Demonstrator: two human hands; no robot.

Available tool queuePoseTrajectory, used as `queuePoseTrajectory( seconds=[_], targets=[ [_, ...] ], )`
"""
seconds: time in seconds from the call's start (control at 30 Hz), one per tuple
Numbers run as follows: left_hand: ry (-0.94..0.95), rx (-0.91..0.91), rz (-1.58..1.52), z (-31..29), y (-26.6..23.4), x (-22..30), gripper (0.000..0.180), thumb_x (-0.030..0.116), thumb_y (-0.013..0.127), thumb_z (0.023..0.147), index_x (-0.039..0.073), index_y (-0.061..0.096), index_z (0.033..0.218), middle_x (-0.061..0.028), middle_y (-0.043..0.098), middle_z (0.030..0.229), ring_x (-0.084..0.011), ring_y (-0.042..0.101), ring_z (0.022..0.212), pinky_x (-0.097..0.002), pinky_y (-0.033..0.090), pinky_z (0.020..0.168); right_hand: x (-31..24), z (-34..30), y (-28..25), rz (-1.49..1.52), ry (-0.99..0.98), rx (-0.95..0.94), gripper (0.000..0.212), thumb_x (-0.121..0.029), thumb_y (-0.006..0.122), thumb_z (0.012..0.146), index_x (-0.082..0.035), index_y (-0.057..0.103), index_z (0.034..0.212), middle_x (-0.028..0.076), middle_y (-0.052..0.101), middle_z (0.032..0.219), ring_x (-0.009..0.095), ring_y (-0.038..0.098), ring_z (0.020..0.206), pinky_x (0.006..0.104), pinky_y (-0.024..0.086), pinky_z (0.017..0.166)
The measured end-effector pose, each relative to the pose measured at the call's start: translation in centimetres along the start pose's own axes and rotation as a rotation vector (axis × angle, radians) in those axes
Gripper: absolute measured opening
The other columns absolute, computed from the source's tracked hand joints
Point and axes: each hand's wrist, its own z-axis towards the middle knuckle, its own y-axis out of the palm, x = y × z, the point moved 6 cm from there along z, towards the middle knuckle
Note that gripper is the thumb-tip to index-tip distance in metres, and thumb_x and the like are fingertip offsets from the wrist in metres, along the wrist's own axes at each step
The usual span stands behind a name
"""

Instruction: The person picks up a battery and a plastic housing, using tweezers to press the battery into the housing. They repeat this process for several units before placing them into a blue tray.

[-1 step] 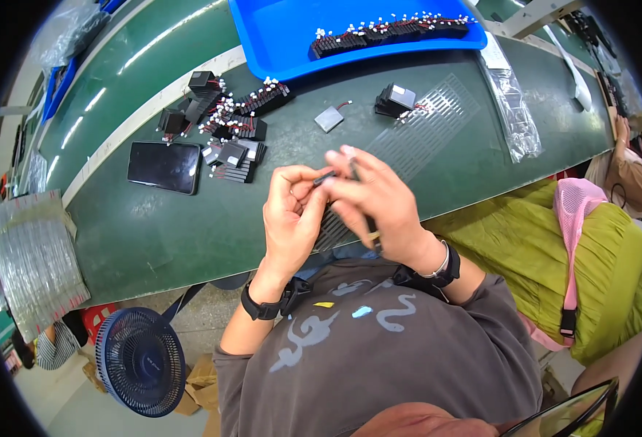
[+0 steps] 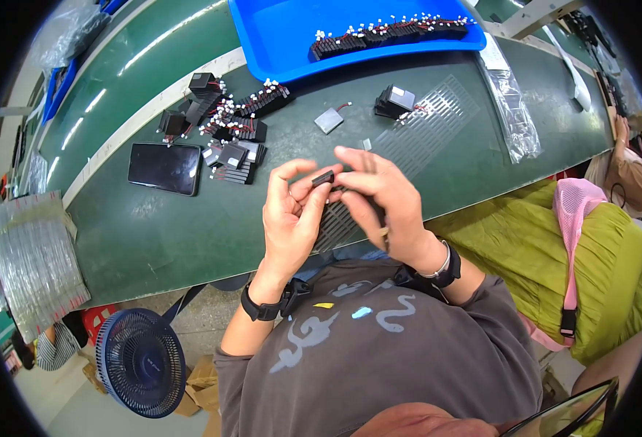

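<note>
Between its thumb and fingers, my left hand (image 2: pixel 293 207) pinches a small black battery pack (image 2: pixel 323 178). Close beside it on the right is my right hand (image 2: pixel 390 197), its fingertips near the pack and slightly smeared by motion. A thin dark object with a yellowish end (image 2: pixel 385 231) shows under the right palm; its kind is unclear. A silver-grey battery (image 2: pixel 329 120) with a short red lead lies ahead of my hands. To its right stands a small stack of batteries (image 2: pixel 395 100). Stacks of black batteries with white connectors (image 2: pixel 237 120) fill the left side.
A blue tray (image 2: pixel 277 69) at the back holds a row of batteries. A black phone (image 2: pixel 164 167) lies left. A slotted clear sheet (image 2: pixel 437 120) and a plastic sleeve (image 2: pixel 514 120) lie right. A small pale piece (image 2: pixel 367 144) is beyond my right hand. A fan (image 2: pixel 140 362) stands below.
My right fingers have shifted slightly down and right, showing more of the battery pack. A small pale piece now shows on the table beyond the right hand. The left hand stays nearly still.
</note>
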Motion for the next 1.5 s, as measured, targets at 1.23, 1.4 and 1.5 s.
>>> queuePoseTrajectory(
  seconds=[1.23, 1.4, 1.5],
  targets=[
    [0.477, -0.121, 1.282, 7.0, 2.4, 4.5, 0.054, 0.007, 0.069, 0.085, 0.008, 0.050, 0.135, -0.0107, 0.068, 0.096, -0.0294, 0.066, 0.088, -0.0404, 0.053, 0.075, 0.7, 2.0, -5.4, 0.063, -0.084, 0.121, 0.021, 0.012, 0.061, 0.087, -0.003, 0.058, 0.101, 0.024, 0.065, 0.120, 0.026, 0.062, 0.111, 0.0387, 0.047, 0.098],
    [0.279, -0.146, 1.044, 5.5, 2.0, 5.2, 0.051, 0.005, 0.069, 0.084, 0.008, 0.053, 0.133, -0.0108, 0.069, 0.089, -0.0293, 0.067, 0.086, -0.0398, 0.053, 0.073, 0.5, 2.1, -3.4, -0.130, -0.188, -0.020, 0.025, 0.015, 0.064, 0.081, -0.003, 0.058, 0.098, 0.023, 0.067, 0.116, 0.028, 0.065, 0.107, 0.0374, 0.050, 0.095],
    [0.324, -0.139, 0.998, 4.7, 1.7, 4.9, 0.047, 0.004, 0.069, 0.084, 0.008, 0.057, 0.129, -0.0106, 0.069, 0.088, -0.0291, 0.068, 0.086, -0.0396, 0.053, 0.073, 1.2, 1.4, -2.4, -0.185, -0.175, -0.086, 0.027, 0.016, 0.065, 0.077, -0.003, 0.058, 0.096, 0.022, 0.068, 0.113, 0.029, 0.067, 0.101, 0.0352, 0.052, 0.090]
  ],
)
